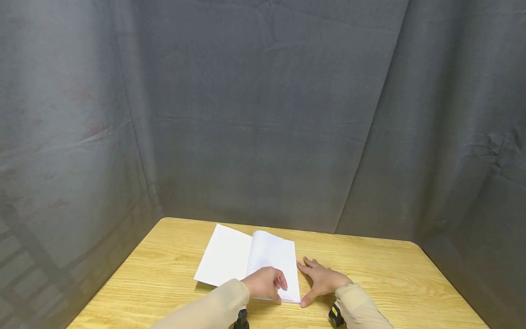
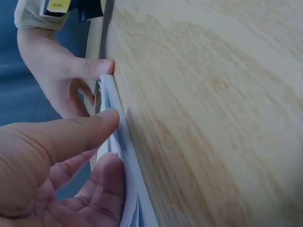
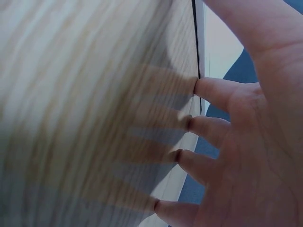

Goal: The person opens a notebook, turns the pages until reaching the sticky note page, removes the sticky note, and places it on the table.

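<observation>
An open notebook [image 1: 269,253] lies on the table, its white cover or leaf [image 1: 223,256] spread to the left and its page block to the right. One page bows up near the fold. My left hand [image 1: 265,282] is over the lower part of the right-hand page, fingers loosely bent. Its thumb [image 2: 102,125] is at the lower page edges, apart from the bent fingertip [image 2: 111,165]. My right hand [image 1: 322,278] is spread beside the notebook's right edge, its fingertips [image 3: 201,87] on the table and its thumb at the lower right corner.
The wooden table [image 1: 390,274] has rounded far corners. Grey cloth [image 1: 263,114] hangs behind it and along both sides. Each wrist carries a dark strapped device, the right one [image 1: 336,315] with a yellow label.
</observation>
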`<state>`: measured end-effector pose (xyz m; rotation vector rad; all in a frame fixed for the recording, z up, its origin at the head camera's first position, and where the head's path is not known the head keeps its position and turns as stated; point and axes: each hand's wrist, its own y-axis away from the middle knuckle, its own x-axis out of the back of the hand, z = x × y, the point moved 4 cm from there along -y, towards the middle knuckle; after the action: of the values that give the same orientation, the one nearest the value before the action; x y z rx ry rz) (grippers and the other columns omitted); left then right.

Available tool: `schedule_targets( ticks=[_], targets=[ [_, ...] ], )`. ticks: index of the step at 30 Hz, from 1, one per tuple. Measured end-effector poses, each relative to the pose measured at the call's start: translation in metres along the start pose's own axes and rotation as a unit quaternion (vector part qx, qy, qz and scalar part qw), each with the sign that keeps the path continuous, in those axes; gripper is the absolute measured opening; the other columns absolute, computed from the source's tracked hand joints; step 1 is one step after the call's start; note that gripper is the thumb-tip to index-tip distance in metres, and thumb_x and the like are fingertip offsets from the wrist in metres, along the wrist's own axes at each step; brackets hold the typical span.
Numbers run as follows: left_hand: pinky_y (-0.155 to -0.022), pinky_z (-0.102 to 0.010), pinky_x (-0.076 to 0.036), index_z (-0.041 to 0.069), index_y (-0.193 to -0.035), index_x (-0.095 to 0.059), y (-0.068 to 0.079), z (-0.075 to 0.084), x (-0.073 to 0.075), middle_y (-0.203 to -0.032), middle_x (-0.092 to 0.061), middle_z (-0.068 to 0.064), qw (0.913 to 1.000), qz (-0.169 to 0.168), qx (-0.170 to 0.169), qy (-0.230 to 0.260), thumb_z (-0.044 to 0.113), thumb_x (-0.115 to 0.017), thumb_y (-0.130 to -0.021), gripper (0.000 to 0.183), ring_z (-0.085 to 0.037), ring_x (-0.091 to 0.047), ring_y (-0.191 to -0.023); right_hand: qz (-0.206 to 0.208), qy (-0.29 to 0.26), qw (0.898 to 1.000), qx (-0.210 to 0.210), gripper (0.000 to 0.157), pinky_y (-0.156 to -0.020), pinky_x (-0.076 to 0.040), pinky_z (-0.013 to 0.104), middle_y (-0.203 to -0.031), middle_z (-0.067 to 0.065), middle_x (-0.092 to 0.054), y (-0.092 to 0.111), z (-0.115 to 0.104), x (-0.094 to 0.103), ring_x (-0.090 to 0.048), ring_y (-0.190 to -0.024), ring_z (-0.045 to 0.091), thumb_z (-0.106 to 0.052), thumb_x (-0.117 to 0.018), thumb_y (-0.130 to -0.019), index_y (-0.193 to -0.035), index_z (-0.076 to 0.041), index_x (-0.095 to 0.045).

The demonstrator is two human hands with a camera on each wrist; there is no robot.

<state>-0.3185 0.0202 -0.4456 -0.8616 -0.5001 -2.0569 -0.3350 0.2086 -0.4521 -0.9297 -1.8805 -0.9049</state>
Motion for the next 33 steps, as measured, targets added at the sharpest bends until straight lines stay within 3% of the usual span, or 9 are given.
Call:
schedule_targets(
  ticks=[16,23,33],
  targets=[
    [-0.066,-0.017,-0.043,0.011,-0.082,-0.07,-0.0024,-0.0052,0.0017,-0.071,-0.056,0.008,1.0,-0.004,0.007,-0.004,0.001,-0.08,-0.072,0.018,-0.002,-0.048,-0.066,0.002,0.003,1.0,-0.007,0.112,-0.098,-0.02,0.079,-0.155,0.026,-0.022,0.0003,-0.0028,0.0014,-0.02,-0.139,0.054,-0.055,-0.085,-0.063,-0.149,-0.005,-0.033],
    [-0.064,-0.018,-0.042,0.009,-0.076,-0.071,-0.0034,-0.0075,0.0039,-0.065,-0.058,0.009,0.9995,0.015,0.02,-0.022,0.003,-0.074,-0.078,0.008,-0.003,-0.048,-0.062,-0.003,0.002,1.0,-0.005,0.114,-0.099,-0.019,0.079,-0.155,0.027,-0.021,-0.0013,-0.0019,0.0018,-0.019,-0.139,0.054,-0.058,-0.084,-0.062,-0.149,-0.005,-0.033],
    [-0.053,-0.019,-0.039,0.009,-0.061,-0.064,-0.0023,-0.008,0.0031,-0.053,-0.053,0.006,0.998,0.045,0.041,0.015,-0.001,-0.078,-0.07,0.018,-0.007,-0.045,-0.053,-0.001,0.0,1.0,-0.01,0.112,-0.1,-0.02,0.078,-0.156,0.026,-0.022,0.0022,-0.0048,0.0025,-0.02,-0.14,0.053,-0.052,-0.086,-0.063,-0.149,-0.005,-0.033]
  ],
)
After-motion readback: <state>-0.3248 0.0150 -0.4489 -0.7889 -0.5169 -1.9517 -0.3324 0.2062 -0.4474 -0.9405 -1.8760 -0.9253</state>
